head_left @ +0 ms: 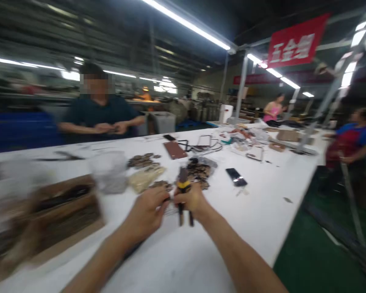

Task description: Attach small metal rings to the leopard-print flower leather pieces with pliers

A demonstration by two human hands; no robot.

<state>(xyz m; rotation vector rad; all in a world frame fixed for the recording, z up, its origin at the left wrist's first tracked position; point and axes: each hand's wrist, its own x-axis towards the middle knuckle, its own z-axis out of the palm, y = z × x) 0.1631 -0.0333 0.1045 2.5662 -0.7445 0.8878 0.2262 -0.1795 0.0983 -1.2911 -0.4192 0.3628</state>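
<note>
My right hand (192,200) grips a pair of pliers (183,185) with black and yellow handles. The dark jaws point away from me and the handle ends hang below my fingers. Close by on the left, my left hand (148,209) is closed in a pinch, with a small dark thing at the fingertips too blurred to name. Just beyond my hands lie piles of small brownish metal-looking pieces (142,160), a pale yellow plastic bag (146,179) and a dark bag of similar pieces (198,170).
A cardboard box (70,219) stands at left beside a clear plastic bag (108,171). A phone (236,177) and a brown rectangular panel (175,150) lie on the white table (262,211). A co-worker (99,108) sits across; another person (354,138) is at right.
</note>
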